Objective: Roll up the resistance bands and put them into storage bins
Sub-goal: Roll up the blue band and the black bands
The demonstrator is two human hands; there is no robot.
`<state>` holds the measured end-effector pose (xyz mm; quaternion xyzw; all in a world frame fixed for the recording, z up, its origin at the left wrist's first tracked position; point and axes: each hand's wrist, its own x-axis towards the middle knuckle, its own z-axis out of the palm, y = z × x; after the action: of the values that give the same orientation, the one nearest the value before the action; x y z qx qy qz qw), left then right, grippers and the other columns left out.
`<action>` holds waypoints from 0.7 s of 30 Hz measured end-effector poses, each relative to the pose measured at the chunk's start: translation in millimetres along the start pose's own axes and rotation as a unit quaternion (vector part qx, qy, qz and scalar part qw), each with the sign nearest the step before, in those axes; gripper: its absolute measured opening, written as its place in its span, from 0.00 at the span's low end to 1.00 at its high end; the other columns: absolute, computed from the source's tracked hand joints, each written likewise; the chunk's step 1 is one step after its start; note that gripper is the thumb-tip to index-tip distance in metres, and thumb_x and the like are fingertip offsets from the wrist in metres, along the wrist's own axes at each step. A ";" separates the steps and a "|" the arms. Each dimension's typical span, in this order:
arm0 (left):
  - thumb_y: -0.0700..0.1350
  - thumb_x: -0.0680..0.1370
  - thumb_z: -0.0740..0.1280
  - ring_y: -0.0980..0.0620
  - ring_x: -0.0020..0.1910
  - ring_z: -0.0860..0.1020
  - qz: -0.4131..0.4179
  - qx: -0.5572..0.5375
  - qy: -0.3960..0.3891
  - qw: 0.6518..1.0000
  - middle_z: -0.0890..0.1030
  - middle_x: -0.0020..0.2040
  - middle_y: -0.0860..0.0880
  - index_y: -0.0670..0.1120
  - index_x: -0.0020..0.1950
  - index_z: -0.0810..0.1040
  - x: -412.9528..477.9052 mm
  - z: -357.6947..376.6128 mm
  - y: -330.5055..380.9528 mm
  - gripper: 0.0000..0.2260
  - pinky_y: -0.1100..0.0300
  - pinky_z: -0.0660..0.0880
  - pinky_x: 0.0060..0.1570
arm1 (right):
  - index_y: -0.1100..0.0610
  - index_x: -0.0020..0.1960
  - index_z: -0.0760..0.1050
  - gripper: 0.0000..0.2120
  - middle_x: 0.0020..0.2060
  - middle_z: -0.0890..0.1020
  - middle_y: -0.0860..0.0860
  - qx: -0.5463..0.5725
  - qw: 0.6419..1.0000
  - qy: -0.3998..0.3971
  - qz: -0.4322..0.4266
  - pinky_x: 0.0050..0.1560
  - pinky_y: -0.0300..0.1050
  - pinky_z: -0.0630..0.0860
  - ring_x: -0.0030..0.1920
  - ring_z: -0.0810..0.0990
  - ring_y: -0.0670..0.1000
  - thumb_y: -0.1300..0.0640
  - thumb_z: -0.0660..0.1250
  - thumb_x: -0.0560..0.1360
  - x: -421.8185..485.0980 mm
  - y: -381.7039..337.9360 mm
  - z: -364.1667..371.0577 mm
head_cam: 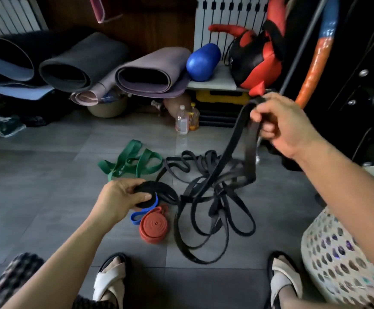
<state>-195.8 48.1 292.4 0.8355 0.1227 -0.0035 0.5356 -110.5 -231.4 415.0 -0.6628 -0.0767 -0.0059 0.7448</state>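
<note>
Observed: left hand (121, 195) grips a black roll (153, 189). The right hand (286, 123) pinches a raised band (241, 141) trailing into the floor tangle (215, 197). Risk: pulling may tighten snags, possibly knots; the roll could unwind. Bin (346, 253) stands right.

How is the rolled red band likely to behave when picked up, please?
The red band would probably unwind: nothing visibly ties its coil. Unrolled, it likely flops like the black band hanging limp from the right hand. Lying flat, it should not roll.

rolled mats (150, 70), blue roller (202, 62), 2 btls (182, 122)
</note>
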 end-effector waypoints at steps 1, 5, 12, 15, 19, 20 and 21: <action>0.33 0.69 0.72 0.61 0.22 0.77 0.000 0.023 -0.003 1.000 0.81 0.32 0.52 0.40 0.54 0.80 -0.6 1.6 -1.7 0.14 0.72 0.74 0.28 | 0.53 0.33 0.62 0.14 0.22 0.72 0.46 0.026 0.999 0.015 -0.018 0.19 0.32 0.52 0.19 0.59 0.42 0.67 0.54 0.74 2.1 -15.0 -0.6; 0.34 0.70 0.72 0.54 0.23 0.75 0.008 0.086 -0.023 0.996 0.78 0.25 0.56 0.42 0.49 0.82 -7.1 6.6 -6.3 0.10 0.63 0.75 0.30 | 0.54 0.33 0.66 0.11 0.24 0.74 0.47 0.191 0.970 0.082 -0.126 0.22 0.35 0.58 0.22 0.65 0.43 0.64 0.58 0.73 13.4 -71.5 -11.0; 0.31 0.70 0.70 0.59 0.24 0.78 -0.005 -0.047 -0.003 0.999 0.81 0.30 0.54 0.46 0.46 0.79 -15.6 3.7 6.0 0.11 0.69 0.75 0.27 | 0.55 0.35 0.65 0.05 0.22 0.75 0.46 -0.049 0.978 0.147 -0.142 0.23 0.36 0.64 0.21 0.69 0.43 0.61 0.61 0.67 43.7 -86.8 -44.6; 0.31 0.71 0.69 0.56 0.30 0.81 0.036 -0.091 0.000 0.995 0.83 0.31 0.56 0.50 0.43 0.80 -17.5 0.0 19.6 0.13 0.66 0.78 0.32 | 0.55 0.35 0.66 0.09 0.26 0.75 0.50 -0.234 0.954 0.181 -0.049 0.21 0.36 0.68 0.20 0.72 0.42 0.62 0.61 0.72 52.7 -41.5 -63.0; 0.30 0.70 0.69 0.53 0.35 0.82 0.081 -0.162 -0.021 0.983 0.84 0.36 0.53 0.46 0.49 0.80 -19.8 2.2 39.8 0.13 0.66 0.78 0.32 | 0.64 0.49 0.74 0.10 0.45 0.79 0.61 -0.592 0.794 0.052 0.132 0.35 0.43 0.80 0.38 0.80 0.58 0.57 0.66 0.72 36.7 50.9 -70.1; 0.29 0.70 0.68 0.53 0.36 0.82 0.090 -0.178 -0.030 0.979 0.84 0.37 0.52 0.45 0.49 0.80 -20.3 4.3 44.9 0.13 0.65 0.78 0.33 | 0.62 0.54 0.75 0.12 0.49 0.80 0.59 -0.606 0.787 -0.004 0.114 0.43 0.46 0.79 0.44 0.80 0.58 0.57 0.66 0.72 25.7 72.2 -60.2; 0.29 0.70 0.68 0.53 0.36 0.82 0.099 -0.188 -0.038 0.976 0.84 0.37 0.52 0.46 0.48 0.80 -20.3 6.1 49.1 0.13 0.64 0.79 0.33 | 0.61 0.56 0.75 0.13 0.51 0.79 0.55 -0.582 0.804 -0.069 0.103 0.46 0.45 0.76 0.47 0.80 0.55 0.59 0.64 0.73 11.6 93.7 -46.3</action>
<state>-204.6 19.0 336.5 0.7268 0.0172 0.0415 0.6854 -83.8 -264.7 318.9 -0.9744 -0.0411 0.0729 0.2087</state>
